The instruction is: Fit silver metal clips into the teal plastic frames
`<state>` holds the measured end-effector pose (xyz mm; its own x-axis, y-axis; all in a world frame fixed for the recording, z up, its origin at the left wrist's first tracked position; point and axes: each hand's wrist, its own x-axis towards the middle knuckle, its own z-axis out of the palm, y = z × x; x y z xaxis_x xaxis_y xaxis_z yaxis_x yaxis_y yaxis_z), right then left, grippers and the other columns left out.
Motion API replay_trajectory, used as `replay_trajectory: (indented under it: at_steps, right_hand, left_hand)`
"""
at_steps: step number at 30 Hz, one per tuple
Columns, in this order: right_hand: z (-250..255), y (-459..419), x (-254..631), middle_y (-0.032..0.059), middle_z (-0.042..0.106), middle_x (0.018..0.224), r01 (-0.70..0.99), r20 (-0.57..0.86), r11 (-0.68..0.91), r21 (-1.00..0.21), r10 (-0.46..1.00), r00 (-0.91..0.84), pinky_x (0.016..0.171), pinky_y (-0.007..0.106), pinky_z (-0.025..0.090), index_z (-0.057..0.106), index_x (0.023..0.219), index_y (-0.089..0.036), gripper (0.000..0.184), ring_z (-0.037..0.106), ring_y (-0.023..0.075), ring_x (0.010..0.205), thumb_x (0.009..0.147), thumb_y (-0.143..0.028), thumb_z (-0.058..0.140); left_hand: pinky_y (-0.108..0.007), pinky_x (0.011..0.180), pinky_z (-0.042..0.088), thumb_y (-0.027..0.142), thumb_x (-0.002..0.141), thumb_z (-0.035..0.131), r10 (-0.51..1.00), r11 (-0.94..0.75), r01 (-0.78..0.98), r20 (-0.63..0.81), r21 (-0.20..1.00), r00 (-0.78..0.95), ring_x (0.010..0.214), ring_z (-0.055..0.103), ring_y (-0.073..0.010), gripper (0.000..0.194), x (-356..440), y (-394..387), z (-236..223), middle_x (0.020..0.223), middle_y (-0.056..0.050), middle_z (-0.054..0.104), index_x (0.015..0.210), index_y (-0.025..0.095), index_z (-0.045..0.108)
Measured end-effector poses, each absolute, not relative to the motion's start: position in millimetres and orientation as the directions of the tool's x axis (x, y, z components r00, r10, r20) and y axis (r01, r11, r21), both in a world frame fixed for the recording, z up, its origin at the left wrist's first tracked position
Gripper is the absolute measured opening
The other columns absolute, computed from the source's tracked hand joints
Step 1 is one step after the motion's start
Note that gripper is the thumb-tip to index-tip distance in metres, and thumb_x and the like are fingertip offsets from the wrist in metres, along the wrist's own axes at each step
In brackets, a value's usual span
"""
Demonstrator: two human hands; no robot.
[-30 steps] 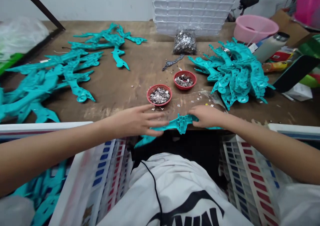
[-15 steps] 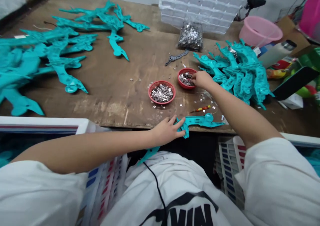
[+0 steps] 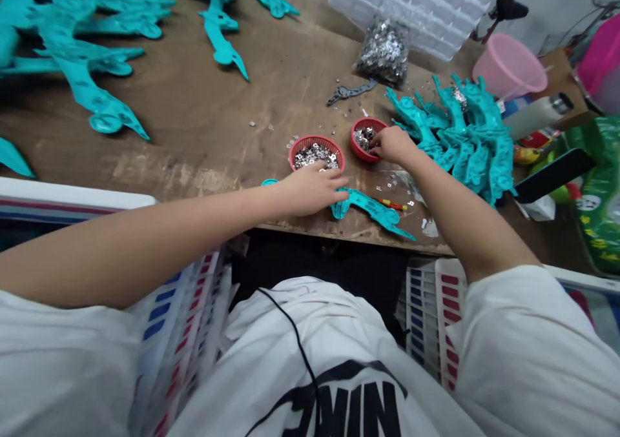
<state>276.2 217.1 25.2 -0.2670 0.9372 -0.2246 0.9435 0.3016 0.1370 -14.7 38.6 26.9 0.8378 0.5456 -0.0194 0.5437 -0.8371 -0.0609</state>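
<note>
My right hand [image 3: 394, 145] reaches into the smaller red basket [image 3: 357, 146], its fingers closed together among small metal clips; what they pinch is hidden. Stretched fingers on my left hand [image 3: 312, 188] hang over the near rim of the other red basket [image 3: 293, 156], which is full of shiny clips [image 3: 310, 155]. Below those fingertips a teal plastic part [image 3: 371, 208] lies at the table's front edge. A teal end [image 3: 268, 182] shows past my left forearm; whether it belongs to the same part I cannot tell. Beside the part lies a red-and-yellow-handled tool [image 3: 393, 204].
Teal parts are piled at left [image 3: 72, 56] and right [image 3: 465, 143]. A bag of metal clips [image 3: 385, 50] sits before stacked clear trays [image 3: 416, 4]. A grey strip-like piece [image 3: 352, 91], loose clips, a pink tub [image 3: 508, 66] and a bottle [image 3: 537, 115] are also around.
My left hand has moved up toward the fuller basket. The teal part has turned and sits farther onto the table. My right hand stays in the smaller basket; the view has shifted.
</note>
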Motion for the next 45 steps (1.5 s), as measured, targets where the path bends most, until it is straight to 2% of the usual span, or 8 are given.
replay_trajectory:
  at_steps: [5, 11, 15, 19, 24, 32, 39, 45]
  right_hand:
    - [30.7, 228.9, 288.0, 0.0254, 0.095, 0.140, 0.940, -0.120, 0.340, 0.021, 0.934, -0.336, 0.129, 0.062, 0.068, 0.098, 0.142, -0.013, 0.042, 0.086, 0.0492, 0.141, 0.114, -0.021, 0.068]
    - [30.6, 223.5, 309.8, 0.0234, 0.093, 0.139, 0.926, 0.039, 0.354, -0.128, 0.935, -0.352, 0.128, 0.061, 0.068, 0.094, 0.131, -0.020, 0.030, 0.086, 0.0453, 0.138, 0.113, -0.025, 0.070]
    - [35.0, 185.3, 320.3, 0.0205, 0.094, 0.119, 0.923, 0.109, 0.313, -0.225, 0.949, -0.295, 0.123, 0.062, 0.070, 0.089, 0.120, -0.022, 0.020, 0.089, 0.0436, 0.121, 0.111, -0.021, 0.071]
    - [40.1, 124.4, 327.4, 0.0134, 0.093, 0.103, 0.868, 0.009, 0.238, -0.436, 0.965, -0.260, 0.110, 0.056, 0.074, 0.084, 0.108, -0.026, 0.007, 0.090, 0.0373, 0.101, 0.109, -0.025, 0.078]
    - [36.0, 67.0, 333.1, 0.0075, 0.091, 0.095, 0.751, -0.236, 0.035, -0.660, 0.939, -0.251, 0.090, 0.043, 0.072, 0.083, 0.096, -0.026, 0.014, 0.088, 0.0306, 0.091, 0.096, -0.034, 0.095]
    - [16.4, 53.1, 332.9, 0.0088, 0.091, 0.092, 0.855, -0.254, 0.197, -0.479, 0.902, -0.350, 0.094, 0.053, 0.078, 0.095, 0.100, -0.026, 0.008, 0.090, 0.0378, 0.095, 0.095, -0.030, 0.090]
    - [15.9, 53.0, 332.7, 0.0084, 0.091, 0.093, 0.864, -0.187, 0.273, -0.424, 0.907, -0.378, 0.095, 0.051, 0.073, 0.098, 0.105, -0.027, 0.014, 0.088, 0.0379, 0.099, 0.098, -0.028, 0.087]
    - [15.3, 47.1, 330.3, 0.0124, 0.095, 0.121, 0.759, -0.134, 0.544, -0.358, 0.774, -0.619, 0.100, 0.047, 0.066, 0.102, 0.138, -0.026, 0.038, 0.086, 0.0351, 0.108, 0.108, -0.026, 0.079]
  left_hand:
    - [-0.058, 0.139, 0.057, 0.038, 0.135, 0.052, 0.820, -0.554, 0.832, -0.156, 0.030, 0.551, 0.169, 0.073, -0.0459, 0.053, -26.1, 69.4, 32.1, 0.177, -0.025, 0.080, 0.170, 0.013, 0.084]
    - [-0.042, 0.120, 0.066, 0.014, 0.120, 0.062, 0.845, -0.466, 0.880, -0.247, 0.093, 0.474, 0.147, 0.084, -0.0376, 0.045, -28.0, 89.3, 27.7, 0.158, -0.021, 0.089, 0.147, 0.017, 0.097]
    - [-0.044, 0.119, 0.068, 0.007, 0.112, 0.067, 0.866, -0.433, 0.892, -0.214, 0.132, 0.452, 0.143, 0.086, -0.0407, 0.044, -28.3, 91.3, 28.3, 0.155, -0.022, 0.089, 0.140, 0.017, 0.100]
    - [-0.051, 0.119, 0.069, 0.015, 0.118, 0.062, 0.866, -0.481, 0.869, -0.092, 0.112, 0.491, 0.152, 0.082, -0.0444, 0.042, -32.0, 91.5, 30.4, 0.157, -0.022, 0.088, 0.133, 0.020, 0.100]
    - [-0.050, 0.104, 0.068, 0.024, 0.121, 0.056, 0.882, -0.457, 0.882, -0.068, 0.115, 0.466, 0.130, 0.087, -0.0393, 0.042, -33.6, 92.1, 27.1, 0.138, -0.017, 0.094, 0.128, 0.025, 0.097]
    - [-0.052, 0.108, 0.065, 0.036, 0.119, 0.061, 0.867, -0.491, 0.845, 0.022, 0.210, 0.498, 0.116, 0.068, -0.0296, 0.025, -37.3, 85.8, 9.8, 0.128, -0.006, 0.091, 0.118, 0.034, 0.086]
    - [-0.064, 0.127, 0.062, 0.045, 0.124, 0.045, 0.667, -0.740, 0.640, 0.100, 0.208, 0.738, 0.140, 0.077, -0.0365, 0.047, -29.1, 72.1, 17.9, 0.141, -0.015, 0.090, 0.127, 0.030, 0.090]
    - [-0.070, 0.134, 0.058, 0.041, 0.124, 0.042, 0.554, -0.821, 0.538, 0.040, 0.188, 0.831, 0.153, 0.081, -0.0427, 0.051, -22.3, 63.0, 11.1, 0.134, -0.013, 0.091, 0.122, 0.026, 0.091]
